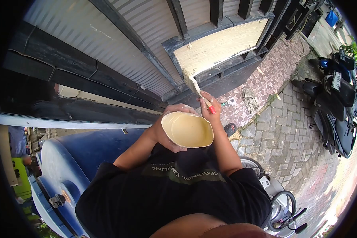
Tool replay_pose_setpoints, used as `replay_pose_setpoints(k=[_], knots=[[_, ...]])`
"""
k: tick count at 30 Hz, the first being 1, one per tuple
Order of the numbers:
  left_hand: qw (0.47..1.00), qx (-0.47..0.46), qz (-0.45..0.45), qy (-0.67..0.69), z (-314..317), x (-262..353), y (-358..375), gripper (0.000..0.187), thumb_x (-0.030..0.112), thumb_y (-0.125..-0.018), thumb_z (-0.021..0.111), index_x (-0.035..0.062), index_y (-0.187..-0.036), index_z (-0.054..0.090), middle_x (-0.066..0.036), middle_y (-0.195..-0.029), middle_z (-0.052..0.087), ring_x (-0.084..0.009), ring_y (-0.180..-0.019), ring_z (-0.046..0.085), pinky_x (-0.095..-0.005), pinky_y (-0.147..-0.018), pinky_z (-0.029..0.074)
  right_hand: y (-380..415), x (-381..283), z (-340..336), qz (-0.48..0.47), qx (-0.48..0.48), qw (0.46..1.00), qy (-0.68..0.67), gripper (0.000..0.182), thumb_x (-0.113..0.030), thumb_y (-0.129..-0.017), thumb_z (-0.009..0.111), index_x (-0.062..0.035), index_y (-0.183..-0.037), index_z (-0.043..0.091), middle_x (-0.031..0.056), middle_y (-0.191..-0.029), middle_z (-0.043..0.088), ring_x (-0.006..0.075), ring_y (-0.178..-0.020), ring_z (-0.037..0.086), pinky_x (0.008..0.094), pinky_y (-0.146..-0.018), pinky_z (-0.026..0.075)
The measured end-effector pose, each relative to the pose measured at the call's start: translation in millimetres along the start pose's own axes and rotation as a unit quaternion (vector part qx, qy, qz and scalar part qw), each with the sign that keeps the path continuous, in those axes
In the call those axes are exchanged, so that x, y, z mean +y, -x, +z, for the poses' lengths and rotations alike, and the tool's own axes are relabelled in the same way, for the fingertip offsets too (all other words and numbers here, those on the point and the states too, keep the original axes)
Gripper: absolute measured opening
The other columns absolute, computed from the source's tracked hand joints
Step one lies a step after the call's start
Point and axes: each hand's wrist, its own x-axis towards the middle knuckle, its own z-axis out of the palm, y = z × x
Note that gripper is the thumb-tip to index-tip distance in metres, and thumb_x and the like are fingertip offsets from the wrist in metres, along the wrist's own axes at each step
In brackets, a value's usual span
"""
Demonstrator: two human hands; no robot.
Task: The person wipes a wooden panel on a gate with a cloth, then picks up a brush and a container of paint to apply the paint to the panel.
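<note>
My left hand (167,133) is wrapped round a cut-down container (208,134) with an uneven rim. Cream paint (186,129) lies inside it, and pale smears mark my fingers. In my right hand (211,113) is a paintbrush (198,90), its handle red at the end and pinched between thumb and fingers. The paint-covered brush head points away from me, at the lower left corner of a cream panel (222,43) in a dark metal frame; whether it touches the frame is hard to tell.
Dark metal bars (119,22) stand before corrugated sheeting (67,23). Beside my left arm is a large blue drum (83,154). A crumpled rag (250,100) lies on patterned tiles (279,59). Motorbikes (333,107) are parked on the right, over paving (273,135); another vehicle (279,202) stands close behind me.
</note>
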Motion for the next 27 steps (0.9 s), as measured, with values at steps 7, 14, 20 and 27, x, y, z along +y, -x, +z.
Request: replay_pose_setpoints(k=[7, 14, 20, 27], knots=[[1.000, -0.013, 0.010, -0.022, -0.5, 0.9, -3.3, 0.099, 0.012, -0.052, 0.088, 0.0099, -0.132, 0.029, -0.015, -0.125, 0.047, -0.0272, -0.117, 0.049, -0.0420, -0.096, 0.042, -44.9, 10.7, -40.7, 0.020, -0.012, 1.000, 0.019, 0.019, 0.000, -0.086, 0.061, 0.0029, -0.105, 0.065, 0.0162, -0.098, 0.068, 0.0218, -0.080, 0.070, 0.0274, -0.069, 0.054], [1.000, 0.012, -0.001, 0.017, 1.5, 2.0, 0.3, 0.099, 0.009, -0.050, 0.088, 0.0106, -0.131, 0.032, -0.015, -0.123, 0.048, -0.0276, -0.116, 0.050, -0.0426, -0.095, 0.043, -71.7, -6.9, -48.9, 0.021, -0.149, 0.985, -0.082, 0.019, 0.000, -0.085, 0.062, 0.0037, -0.104, 0.066, 0.0133, -0.094, 0.070, 0.0186, -0.081, 0.070, 0.0266, -0.071, 0.054], [1.000, 0.006, -0.026, -0.016, -0.1, 3.9, -2.5, 0.100, 0.010, -0.049, 0.088, 0.0108, -0.132, 0.032, -0.015, -0.120, 0.049, -0.0283, -0.115, 0.051, -0.0435, -0.093, 0.044, -93.5, 13.3, -61.6, 0.033, -0.151, 0.984, -0.092, 0.018, 0.000, -0.087, 0.062, 0.0035, -0.103, 0.065, 0.0137, -0.101, 0.068, 0.0218, -0.084, 0.069, 0.0292, -0.074, 0.054], [1.000, -0.004, -0.019, 0.014, 6.7, 1.4, -8.9, 0.098, 0.009, -0.050, 0.087, 0.0114, -0.132, 0.033, -0.016, -0.119, 0.050, -0.0316, -0.112, 0.053, -0.0453, -0.089, 0.047, -122.5, -2.3, -70.5, 0.010, -0.248, 0.967, -0.052, 0.019, -0.008, -0.086, 0.064, -0.0002, -0.103, 0.067, 0.0114, -0.081, 0.070, 0.0172, -0.081, 0.070, 0.0276, -0.072, 0.053]])
